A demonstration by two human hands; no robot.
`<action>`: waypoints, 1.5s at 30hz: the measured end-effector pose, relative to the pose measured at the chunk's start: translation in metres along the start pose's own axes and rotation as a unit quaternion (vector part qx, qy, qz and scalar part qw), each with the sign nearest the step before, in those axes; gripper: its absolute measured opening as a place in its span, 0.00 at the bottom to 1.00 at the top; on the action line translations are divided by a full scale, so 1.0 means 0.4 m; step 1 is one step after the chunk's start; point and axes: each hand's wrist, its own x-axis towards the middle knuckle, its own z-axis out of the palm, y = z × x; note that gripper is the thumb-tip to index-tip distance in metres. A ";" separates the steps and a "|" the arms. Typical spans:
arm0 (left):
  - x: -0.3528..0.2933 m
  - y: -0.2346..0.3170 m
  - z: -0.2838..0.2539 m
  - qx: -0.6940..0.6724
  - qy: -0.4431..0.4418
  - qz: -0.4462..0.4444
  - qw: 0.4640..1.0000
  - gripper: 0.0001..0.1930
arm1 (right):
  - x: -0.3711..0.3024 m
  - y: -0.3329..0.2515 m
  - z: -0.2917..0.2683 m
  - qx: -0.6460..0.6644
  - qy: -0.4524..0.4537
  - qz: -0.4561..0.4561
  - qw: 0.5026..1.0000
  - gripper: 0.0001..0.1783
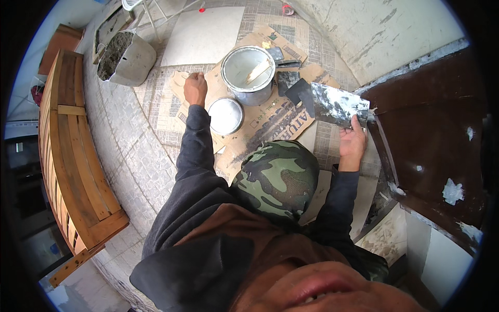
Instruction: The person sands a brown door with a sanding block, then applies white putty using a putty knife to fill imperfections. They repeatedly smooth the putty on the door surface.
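My right hand (pixel 353 140) grips the lower edge of a flat rectangular metal plate (pixel 332 104) smeared with white putty. My left hand (pixel 195 89) is closed, fingers curled over the cardboard (pixel 270 122); whatever lies inside them is hidden. Between the hands stands an open metal can (pixel 249 96), its inner wall coated white, with a pale stick-like tool (pixel 259 70) leaning inside. A round, shiny lid (pixel 225 115) lies on the cardboard beside the can, near my left forearm. Dark flat sheets (pixel 300 92) rest between the can and the plate.
To the left is a slatted wooden bench (pixel 83 166); a pale tub of dark, earthy material (pixel 138 61) stands beyond it. On the right, a brown panel (pixel 436 140) bears white patches. A pale board (pixel 205 34) lies on the tiled floor farther off, near white chair legs (pixel 150 18).
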 end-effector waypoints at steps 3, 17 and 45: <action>-0.118 -0.224 0.077 0.203 -0.186 -0.004 0.961 0.20 | 0.041 -0.010 -0.067 -0.014 -0.026 0.039 0.999 0.22; -0.164 -0.132 -0.061 -0.020 -0.030 0.058 0.998 0.14 | -0.004 0.318 -0.214 -0.226 -0.302 0.341 0.861 0.24; -0.270 0.208 -0.009 -0.083 0.082 0.425 0.898 0.13 | 0.028 0.125 0.342 -0.050 -0.185 0.166 0.967 0.29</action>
